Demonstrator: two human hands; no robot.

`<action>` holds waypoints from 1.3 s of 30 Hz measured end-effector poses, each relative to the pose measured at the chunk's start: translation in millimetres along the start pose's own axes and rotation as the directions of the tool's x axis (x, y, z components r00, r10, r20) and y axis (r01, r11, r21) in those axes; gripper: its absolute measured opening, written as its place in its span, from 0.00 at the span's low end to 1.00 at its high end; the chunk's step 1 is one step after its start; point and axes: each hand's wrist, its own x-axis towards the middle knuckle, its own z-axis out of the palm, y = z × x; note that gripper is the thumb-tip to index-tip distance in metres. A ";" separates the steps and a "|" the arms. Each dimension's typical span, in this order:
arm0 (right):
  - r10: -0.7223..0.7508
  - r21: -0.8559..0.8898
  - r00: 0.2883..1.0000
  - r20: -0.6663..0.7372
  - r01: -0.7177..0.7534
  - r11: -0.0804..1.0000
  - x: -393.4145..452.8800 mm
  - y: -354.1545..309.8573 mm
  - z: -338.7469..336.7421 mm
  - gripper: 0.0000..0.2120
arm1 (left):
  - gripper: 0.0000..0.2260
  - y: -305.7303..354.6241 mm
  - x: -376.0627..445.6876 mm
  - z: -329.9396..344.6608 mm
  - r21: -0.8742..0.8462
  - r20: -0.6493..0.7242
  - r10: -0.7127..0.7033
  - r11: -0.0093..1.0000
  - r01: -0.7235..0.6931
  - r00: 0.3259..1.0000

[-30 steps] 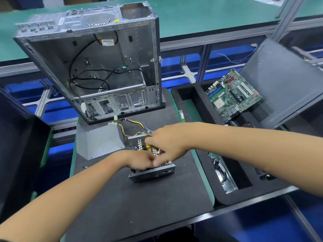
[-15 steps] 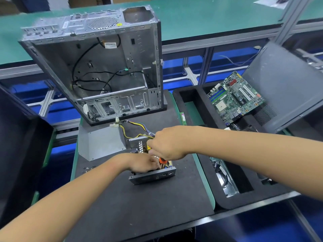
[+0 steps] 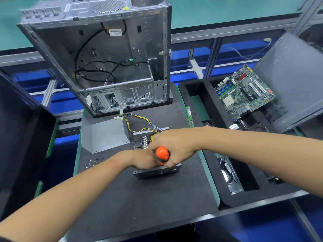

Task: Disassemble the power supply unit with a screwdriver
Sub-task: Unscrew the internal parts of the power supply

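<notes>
Both forearms reach in over the bench mat (image 3: 139, 198). The right hand (image 3: 174, 145) wraps its grip around the orange-handled screwdriver (image 3: 162, 154), held over the opened power supply unit (image 3: 153, 154). The left hand (image 3: 145, 158) meets it there, its grip hidden.

Bare forearms (image 3: 73, 194) — no visible sleeves

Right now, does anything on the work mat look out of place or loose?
Yes: a few small screws lie scattered loose on the black mat, left of the power supply unit, not in any tray. They could roll off.
</notes>
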 end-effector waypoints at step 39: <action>0.275 -0.070 0.960 0.051 -0.271 0.960 11.8 16.6 -31.9 0.09 | 0.16 -28.0 5.7 -12.6 -0.043 -0.043 0.033 0.998 -0.034 0.999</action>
